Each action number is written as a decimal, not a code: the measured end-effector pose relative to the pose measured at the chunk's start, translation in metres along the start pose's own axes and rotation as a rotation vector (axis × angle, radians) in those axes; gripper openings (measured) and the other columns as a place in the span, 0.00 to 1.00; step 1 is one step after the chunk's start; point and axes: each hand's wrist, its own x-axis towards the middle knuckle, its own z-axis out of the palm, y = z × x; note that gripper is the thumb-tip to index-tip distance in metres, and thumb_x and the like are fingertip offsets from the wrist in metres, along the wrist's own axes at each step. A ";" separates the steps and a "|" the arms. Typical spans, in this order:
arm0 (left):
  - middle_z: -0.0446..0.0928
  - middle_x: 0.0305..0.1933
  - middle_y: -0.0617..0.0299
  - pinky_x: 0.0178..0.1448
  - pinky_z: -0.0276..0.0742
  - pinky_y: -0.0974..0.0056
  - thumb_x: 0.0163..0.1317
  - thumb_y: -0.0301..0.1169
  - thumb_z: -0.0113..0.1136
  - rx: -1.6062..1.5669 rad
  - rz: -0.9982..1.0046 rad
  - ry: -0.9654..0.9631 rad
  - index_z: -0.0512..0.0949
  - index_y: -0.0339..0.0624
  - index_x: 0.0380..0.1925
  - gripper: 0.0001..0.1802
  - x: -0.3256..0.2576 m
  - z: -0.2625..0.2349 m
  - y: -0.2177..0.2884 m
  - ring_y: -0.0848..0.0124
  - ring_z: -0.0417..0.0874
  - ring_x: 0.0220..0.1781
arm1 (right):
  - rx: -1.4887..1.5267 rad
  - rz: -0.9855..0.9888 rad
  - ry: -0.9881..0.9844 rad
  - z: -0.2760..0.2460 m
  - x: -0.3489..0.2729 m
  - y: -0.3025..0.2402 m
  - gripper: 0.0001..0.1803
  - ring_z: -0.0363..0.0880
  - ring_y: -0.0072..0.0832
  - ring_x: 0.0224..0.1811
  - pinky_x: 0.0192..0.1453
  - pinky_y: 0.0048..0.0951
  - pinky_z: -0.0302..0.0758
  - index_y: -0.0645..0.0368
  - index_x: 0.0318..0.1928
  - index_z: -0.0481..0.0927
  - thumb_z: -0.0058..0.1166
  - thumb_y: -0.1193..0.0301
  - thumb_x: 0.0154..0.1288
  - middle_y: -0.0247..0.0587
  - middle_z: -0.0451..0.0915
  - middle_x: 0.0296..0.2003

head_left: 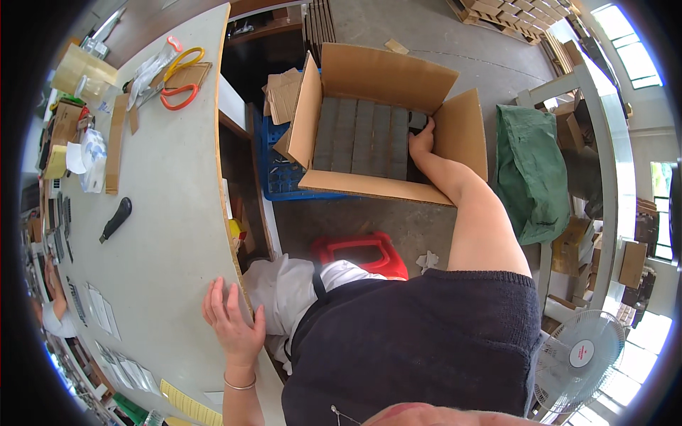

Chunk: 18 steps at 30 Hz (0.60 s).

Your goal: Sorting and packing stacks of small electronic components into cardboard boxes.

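An open cardboard box has its flaps spread, and tight rows of dark grey blocks fill most of it. My right hand reaches into the gap at the box's right end, beside the last row. Its fingers curl around something dark that I cannot make out, partly hidden inside the box. On the near edge of the pale table rests my left hand, palm down, fingers stretched out, holding nothing.
A blue plastic crate is under the box. Scissors with orange and yellow handles and a black utility knife lie on the table. A red stool, a green cloth and a fan stand around me.
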 end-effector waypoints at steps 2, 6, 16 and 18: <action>0.62 0.65 0.44 0.69 0.55 0.44 0.50 0.34 0.65 -0.006 0.006 -0.001 0.65 0.39 0.58 0.34 0.002 -0.001 0.001 0.46 0.62 0.67 | 0.014 -0.011 0.048 0.013 0.010 0.019 0.43 0.74 0.58 0.54 0.56 0.50 0.72 0.53 0.67 0.56 0.64 0.72 0.52 0.66 0.76 0.49; 0.62 0.65 0.44 0.69 0.56 0.44 0.50 0.34 0.65 0.001 -0.001 -0.013 0.65 0.38 0.58 0.34 0.001 -0.002 0.001 0.46 0.63 0.67 | 0.095 -0.053 0.039 0.026 0.014 0.033 0.39 0.73 0.58 0.56 0.60 0.47 0.71 0.57 0.67 0.61 0.60 0.72 0.53 0.65 0.75 0.52; 0.62 0.66 0.44 0.69 0.56 0.44 0.51 0.33 0.66 0.006 -0.014 -0.030 0.66 0.38 0.58 0.34 -0.001 0.000 -0.001 0.45 0.62 0.68 | 0.192 0.223 -0.165 0.028 0.026 0.034 0.38 0.65 0.54 0.66 0.68 0.40 0.63 0.58 0.67 0.63 0.46 0.77 0.50 0.61 0.71 0.60; 0.62 0.66 0.44 0.69 0.56 0.44 0.51 0.34 0.65 0.012 -0.018 -0.037 0.66 0.38 0.57 0.33 -0.003 -0.001 -0.001 0.45 0.62 0.67 | 0.265 0.246 -0.264 0.023 0.021 0.025 0.42 0.57 0.53 0.71 0.71 0.37 0.56 0.61 0.72 0.52 0.43 0.76 0.53 0.61 0.62 0.67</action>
